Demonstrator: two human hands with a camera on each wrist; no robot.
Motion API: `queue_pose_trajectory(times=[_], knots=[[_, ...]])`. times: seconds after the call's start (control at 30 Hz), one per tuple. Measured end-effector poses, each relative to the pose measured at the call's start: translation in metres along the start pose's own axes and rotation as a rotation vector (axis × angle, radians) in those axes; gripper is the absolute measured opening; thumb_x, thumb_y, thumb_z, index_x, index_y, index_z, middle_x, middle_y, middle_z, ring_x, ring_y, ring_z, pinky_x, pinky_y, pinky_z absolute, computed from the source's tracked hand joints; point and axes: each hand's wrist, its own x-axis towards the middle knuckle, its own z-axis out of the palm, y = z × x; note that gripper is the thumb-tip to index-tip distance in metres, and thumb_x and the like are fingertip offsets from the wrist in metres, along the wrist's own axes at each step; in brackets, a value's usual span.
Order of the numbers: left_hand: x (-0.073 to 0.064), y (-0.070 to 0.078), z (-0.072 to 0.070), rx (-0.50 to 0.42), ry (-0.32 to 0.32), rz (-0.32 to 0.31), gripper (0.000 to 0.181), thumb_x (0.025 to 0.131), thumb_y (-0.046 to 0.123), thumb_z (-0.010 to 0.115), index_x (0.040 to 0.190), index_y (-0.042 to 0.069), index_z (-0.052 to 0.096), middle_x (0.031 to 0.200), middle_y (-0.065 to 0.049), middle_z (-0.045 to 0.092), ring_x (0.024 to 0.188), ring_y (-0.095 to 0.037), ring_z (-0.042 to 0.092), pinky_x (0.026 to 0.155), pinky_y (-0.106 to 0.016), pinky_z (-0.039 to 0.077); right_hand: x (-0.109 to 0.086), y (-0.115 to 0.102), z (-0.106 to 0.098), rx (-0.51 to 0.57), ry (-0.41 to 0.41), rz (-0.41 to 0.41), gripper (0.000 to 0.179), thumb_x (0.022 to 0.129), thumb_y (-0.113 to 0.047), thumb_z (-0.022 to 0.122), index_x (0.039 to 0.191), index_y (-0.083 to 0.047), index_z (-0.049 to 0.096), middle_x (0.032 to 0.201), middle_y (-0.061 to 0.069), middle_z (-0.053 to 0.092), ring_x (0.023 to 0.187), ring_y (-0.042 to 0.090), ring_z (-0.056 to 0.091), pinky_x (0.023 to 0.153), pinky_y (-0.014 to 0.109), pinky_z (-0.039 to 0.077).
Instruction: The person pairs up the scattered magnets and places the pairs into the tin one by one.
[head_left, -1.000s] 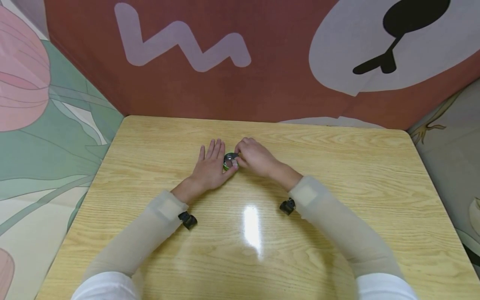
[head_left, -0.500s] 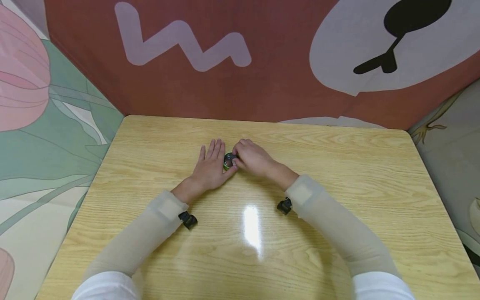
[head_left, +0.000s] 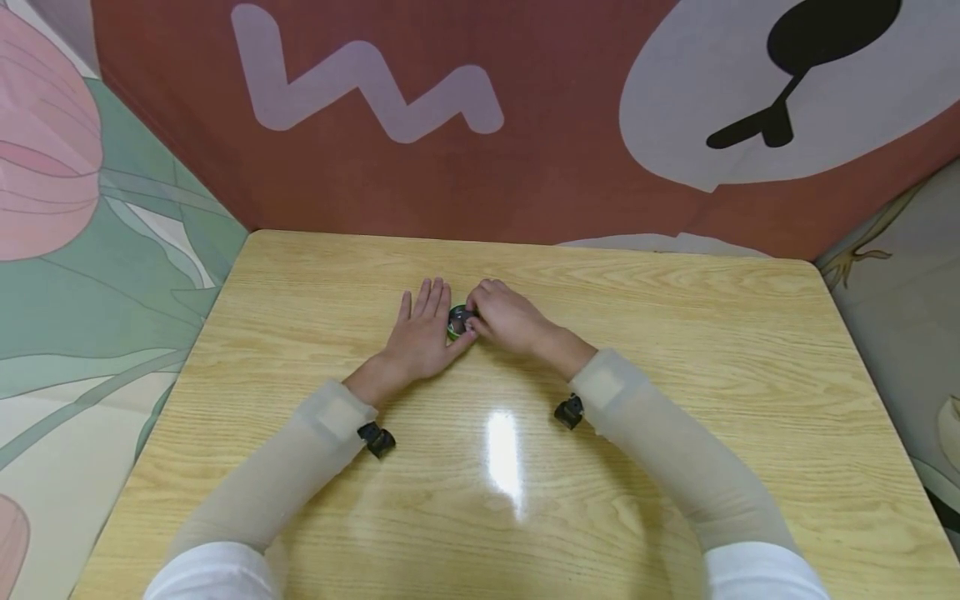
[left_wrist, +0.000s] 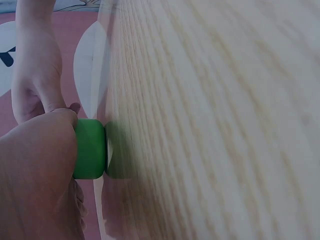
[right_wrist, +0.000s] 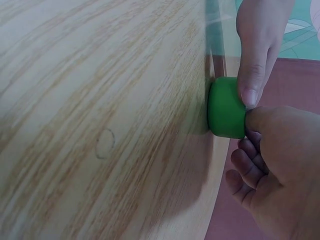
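Note:
A small round green object (head_left: 456, 320) with a dark, shiny top stands on the table between the two hands; its exact kind is unclear. In both wrist views its smooth green side (left_wrist: 90, 149) shows, low and drum-like. My left hand (head_left: 422, 337) lies beside it with fingers straight and thumb spread, index side and thumb framing it. My right hand (head_left: 508, 317) is curled over the right part of the top, thumb and finger pinching there. In the right wrist view, the left thumb reaches the edge of the green side (right_wrist: 227, 107). What the right fingertips grip is mostly hidden.
The wood-grained table (head_left: 675, 350) carries a bright light reflection in front of the hands. A reddish-brown printed cloth (head_left: 525, 183) rises behind its far edge. Floral cloth (head_left: 45, 317) hangs on the left. A small black camera sits at each wrist (head_left: 377, 440).
My right hand has shifted slightly left and down over the round object, then stayed almost still. A pale bit by its fingertips shows less now. The left hand has kept its place.

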Motion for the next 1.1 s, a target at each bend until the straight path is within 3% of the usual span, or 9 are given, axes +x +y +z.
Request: queue_pose_trajectory(times=[1.1], knots=[[0.0, -0.0046, 0.0013, 0.012, 0.023, 0.01, 0.095, 0.103, 0.067, 0.03, 0.161, -0.004, 0.006, 0.168, -0.022, 0.003, 0.156, -0.034, -0.004, 0.123, -0.056, 0.0, -0.0019, 0.0028, 0.0041, 0.082, 0.003, 0.026, 0.027, 0.104, -0.021, 0.06, 0.123, -0.001, 0.061, 0.119, 0.011, 0.061, 0.111, 0.025, 0.056, 0.1, 0.038, 0.047]])
